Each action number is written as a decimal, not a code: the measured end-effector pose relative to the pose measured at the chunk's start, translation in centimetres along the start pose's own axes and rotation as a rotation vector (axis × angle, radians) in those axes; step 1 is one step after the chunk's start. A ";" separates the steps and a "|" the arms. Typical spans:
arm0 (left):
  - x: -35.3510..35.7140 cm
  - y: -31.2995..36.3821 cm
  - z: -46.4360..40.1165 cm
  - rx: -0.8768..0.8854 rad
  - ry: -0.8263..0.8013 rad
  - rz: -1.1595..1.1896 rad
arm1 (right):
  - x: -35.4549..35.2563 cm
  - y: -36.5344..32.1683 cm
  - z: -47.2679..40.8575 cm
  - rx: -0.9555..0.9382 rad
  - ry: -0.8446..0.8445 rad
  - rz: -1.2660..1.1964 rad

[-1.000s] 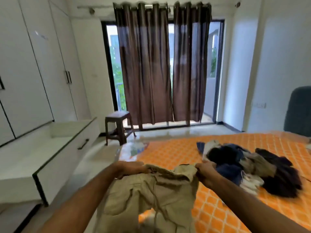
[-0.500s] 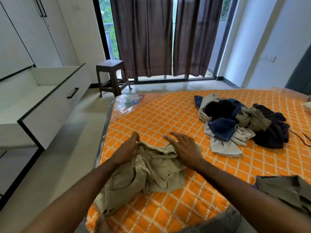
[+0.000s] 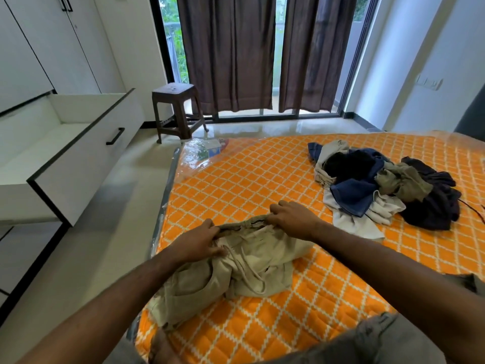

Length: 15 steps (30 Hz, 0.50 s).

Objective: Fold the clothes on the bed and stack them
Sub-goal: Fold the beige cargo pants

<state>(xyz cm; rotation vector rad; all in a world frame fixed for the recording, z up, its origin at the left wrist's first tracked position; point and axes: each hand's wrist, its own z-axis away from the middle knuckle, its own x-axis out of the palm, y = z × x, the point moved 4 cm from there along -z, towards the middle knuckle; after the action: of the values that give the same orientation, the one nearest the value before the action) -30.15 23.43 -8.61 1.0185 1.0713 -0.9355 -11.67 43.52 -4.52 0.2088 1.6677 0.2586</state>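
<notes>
Pinching khaki shorts [image 3: 246, 261] waistband | left hand [image 3: 195, 241], right hand [image 3: 294, 219] | apparently flat on bed [image 3: 262, 179]

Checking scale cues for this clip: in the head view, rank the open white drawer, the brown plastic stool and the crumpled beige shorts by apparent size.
1. Open white drawer
2. Crumpled beige shorts; nearness to the camera inflates them
3. Brown plastic stool; farthest away

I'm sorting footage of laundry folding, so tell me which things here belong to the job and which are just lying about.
Part of the job:
beige shorts, gripped at the waistband by the left hand and right hand
pile of unfolded clothes
bed

Just lying about:
brown stool
open drawer
curtains
</notes>
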 end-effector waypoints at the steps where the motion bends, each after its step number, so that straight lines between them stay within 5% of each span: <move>1: -0.4 0.1 0.2 0.016 0.001 -0.018 | -0.7 0.7 -0.1 0.031 0.000 -0.036; 9: -10.3 1.0 0.5 0.177 0.368 -0.105 | -8.7 8.4 -0.3 0.260 0.106 -0.340; 15: -24.1 3.5 2.2 0.258 0.713 -0.392 | -17.5 13.2 -1.0 0.353 0.417 -0.600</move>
<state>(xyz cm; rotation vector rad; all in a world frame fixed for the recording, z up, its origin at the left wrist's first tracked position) -31.72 24.83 15.75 1.4408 1.8249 -1.0681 -10.87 51.12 16.04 -0.0981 2.0973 -0.4783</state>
